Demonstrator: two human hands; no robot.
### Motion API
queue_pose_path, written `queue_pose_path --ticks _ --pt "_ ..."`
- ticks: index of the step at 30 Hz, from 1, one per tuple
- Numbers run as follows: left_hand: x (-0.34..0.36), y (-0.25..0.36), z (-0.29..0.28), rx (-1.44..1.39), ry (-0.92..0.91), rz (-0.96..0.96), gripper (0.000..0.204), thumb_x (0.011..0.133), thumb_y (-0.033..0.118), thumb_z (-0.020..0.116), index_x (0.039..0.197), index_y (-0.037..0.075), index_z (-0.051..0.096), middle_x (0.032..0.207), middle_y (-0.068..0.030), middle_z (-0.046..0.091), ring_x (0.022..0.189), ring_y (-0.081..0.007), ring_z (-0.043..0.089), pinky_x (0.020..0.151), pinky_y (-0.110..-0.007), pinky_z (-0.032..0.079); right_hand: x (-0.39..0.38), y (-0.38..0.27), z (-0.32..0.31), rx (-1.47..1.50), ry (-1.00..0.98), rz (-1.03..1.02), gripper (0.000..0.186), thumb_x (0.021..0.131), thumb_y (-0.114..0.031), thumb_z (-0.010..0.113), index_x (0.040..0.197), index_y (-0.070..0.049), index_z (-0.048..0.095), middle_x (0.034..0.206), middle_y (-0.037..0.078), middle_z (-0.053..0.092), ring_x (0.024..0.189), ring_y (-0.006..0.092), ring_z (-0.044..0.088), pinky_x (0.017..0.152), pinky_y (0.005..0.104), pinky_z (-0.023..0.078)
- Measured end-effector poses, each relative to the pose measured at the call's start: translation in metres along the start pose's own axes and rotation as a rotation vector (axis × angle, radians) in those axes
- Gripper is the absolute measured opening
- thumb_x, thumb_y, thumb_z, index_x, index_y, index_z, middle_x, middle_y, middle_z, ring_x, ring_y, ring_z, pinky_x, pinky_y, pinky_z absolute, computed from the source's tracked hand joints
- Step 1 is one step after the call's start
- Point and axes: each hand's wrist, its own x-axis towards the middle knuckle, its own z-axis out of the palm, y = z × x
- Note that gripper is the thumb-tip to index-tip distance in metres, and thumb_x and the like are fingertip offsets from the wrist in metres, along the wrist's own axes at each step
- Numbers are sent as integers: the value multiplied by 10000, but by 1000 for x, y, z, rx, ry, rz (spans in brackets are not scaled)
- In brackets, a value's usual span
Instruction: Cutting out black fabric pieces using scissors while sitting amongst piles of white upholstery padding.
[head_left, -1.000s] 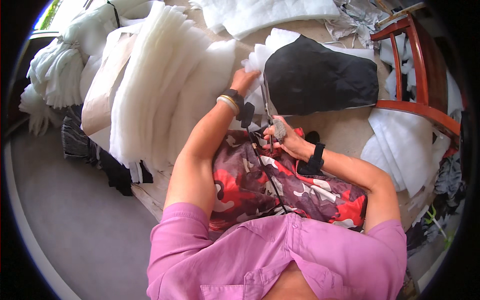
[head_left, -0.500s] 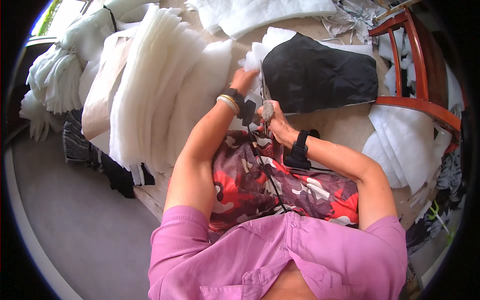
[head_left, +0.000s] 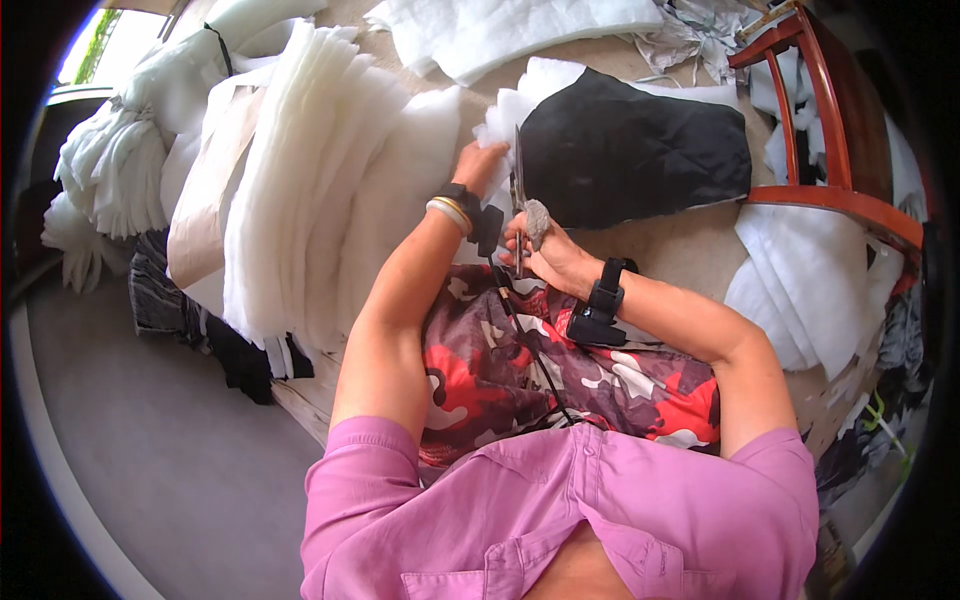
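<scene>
My left hand (head_left: 480,166) grips the edge of layered white batting (head_left: 545,78) just beside a black fabric piece (head_left: 635,150) lying on top of it. My right hand (head_left: 540,250) holds metal scissors (head_left: 517,170) with a grey padded wrap (head_left: 536,222) on a handle, blades pointing away from me along the black piece's left edge. How far the blades are parted is hard to tell. Beneath my arms is red, white and maroon camouflage cloth (head_left: 630,395) over my lap.
A tall stack of white batting (head_left: 290,190) with beige sheets is on my left, beside bundled white layers (head_left: 110,170) and dark fabric (head_left: 245,365). A red wooden chair (head_left: 840,200) and more batting (head_left: 790,290) are at the right. Another white sheet (head_left: 510,30) lies at the back.
My right hand and the scissors have moved up and to the left along the black piece's edge. My left hand has shifted slightly, still on the batting.
</scene>
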Motion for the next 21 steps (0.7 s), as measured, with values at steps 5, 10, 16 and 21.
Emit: queue_pose_path --ticks 5,10,16,21 --pt "-10 12 5 33 -48 66 276 746 215 587 912 -5 567 735 -41 568 598 -135 525 528 -263 398 -1 -9 8 19 20 60 153 822 -237 511 790 -96 463 782 20 439 708 118 460 737 366 477" --pt "-11 13 6 83 -64 64 284 753 228 602 929 10 558 758 -41 564 619 -132 526 531 -254 397 6 -23 16 125 98 67 114 799 -184 523 799 -92 456 766 26 436 694 126 464 687 359 493" --pt "-6 15 5 109 -86 3 281 748 222 607 935 20 554 778 -43 558 641 -132 528 551 -259 409 16 -24 10 130 110 30 134 781 -174 548 827 -88 456 759 30 432 678 126 464 638 354 503" --pt "-12 20 1 45 -79 -6 282 747 216 611 940 18 553 779 -42 553 658 -139 536 562 -261 419 11 -25 17 59 111 35 217 743 -221 562 882 -93 455 759 37 421 644 141 452 632 369 505"
